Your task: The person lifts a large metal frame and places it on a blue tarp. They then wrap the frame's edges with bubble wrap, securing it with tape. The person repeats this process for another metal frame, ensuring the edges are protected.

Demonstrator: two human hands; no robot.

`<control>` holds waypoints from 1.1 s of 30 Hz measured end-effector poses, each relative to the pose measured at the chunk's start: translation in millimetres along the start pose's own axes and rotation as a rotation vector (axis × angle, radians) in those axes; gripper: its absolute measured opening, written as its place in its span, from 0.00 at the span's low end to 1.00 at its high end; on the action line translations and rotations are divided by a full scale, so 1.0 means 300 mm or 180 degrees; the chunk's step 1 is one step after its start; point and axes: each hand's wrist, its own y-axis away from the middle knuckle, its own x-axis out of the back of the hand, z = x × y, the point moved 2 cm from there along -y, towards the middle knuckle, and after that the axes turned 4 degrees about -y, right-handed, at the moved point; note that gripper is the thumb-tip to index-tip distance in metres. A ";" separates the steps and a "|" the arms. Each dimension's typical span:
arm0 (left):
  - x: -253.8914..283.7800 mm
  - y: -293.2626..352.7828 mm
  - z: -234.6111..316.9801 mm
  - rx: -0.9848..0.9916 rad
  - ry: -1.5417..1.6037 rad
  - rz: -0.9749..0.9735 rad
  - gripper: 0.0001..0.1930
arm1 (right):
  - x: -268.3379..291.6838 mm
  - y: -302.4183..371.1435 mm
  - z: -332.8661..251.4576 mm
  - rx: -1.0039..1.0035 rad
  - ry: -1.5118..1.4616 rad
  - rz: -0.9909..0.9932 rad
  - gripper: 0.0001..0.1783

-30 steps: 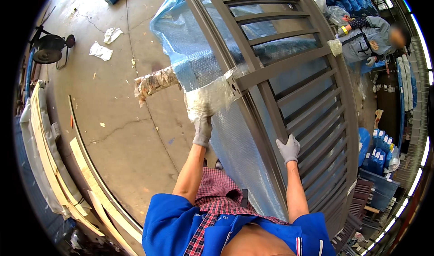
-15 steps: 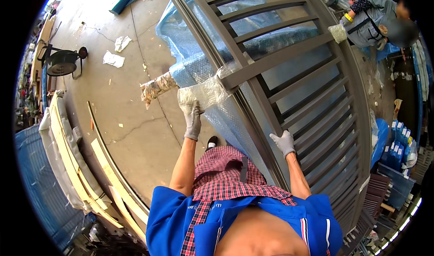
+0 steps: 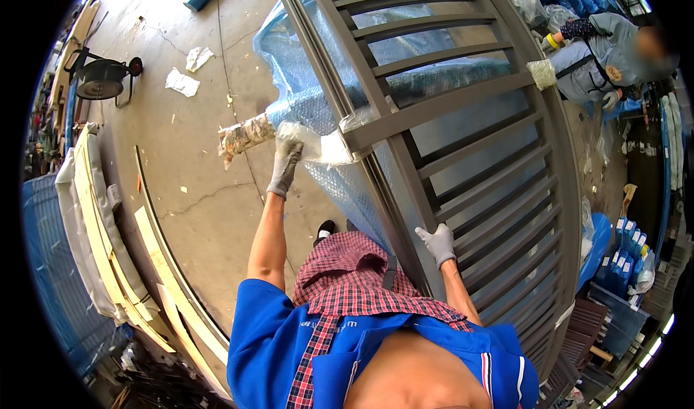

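Note:
In a grey work glove, my left hand (image 3: 287, 165) is closed on the loose end of a strip of clear plastic wrap (image 3: 307, 141). The strip stretches to the corner of a dark grey-brown slatted metal panel (image 3: 441, 110), around the end of its crossbar. My right hand (image 3: 438, 245), gloved too, grips the panel's side bar, thumb over it; its other fingers are partly hidden. Alongside runs a dark metal rail (image 3: 383, 186). Under the panel lies blue bubble wrap (image 3: 293, 76), and a wrapped roll end (image 3: 246, 136) sticks out to the left.
Another person (image 3: 603, 58) stands beyond the panel's far right side, where a second wad of wrap (image 3: 541, 75) covers a corner. Long wooden boards (image 3: 173, 282) lie at left. A black reel stand (image 3: 101, 80) and white scraps (image 3: 182, 82) sit on the concrete floor.
My left hand has moved left and slightly up with the wrap, which now looks narrower and drawn out. My right hand keeps its hold on the panel. The other person's head has shifted.

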 end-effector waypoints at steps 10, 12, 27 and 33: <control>-0.428 0.191 -0.306 0.1014 0.4472 -0.0605 0.18 | 0.027 0.018 -0.035 -0.0031 0.0046 -0.0041 0.33; -0.483 0.190 -0.426 0.1318 0.3781 -0.0301 0.17 | 0.016 0.007 -0.017 -0.0007 0.0207 0.0049 0.32; -0.414 0.235 -0.148 0.1403 0.1574 0.1503 0.15 | 0.024 0.009 -0.019 0.0070 0.0154 0.0025 0.31; -0.437 0.232 -0.111 0.1165 0.2052 0.1861 0.19 | 0.036 0.010 -0.014 0.0094 -0.0033 0.0080 0.30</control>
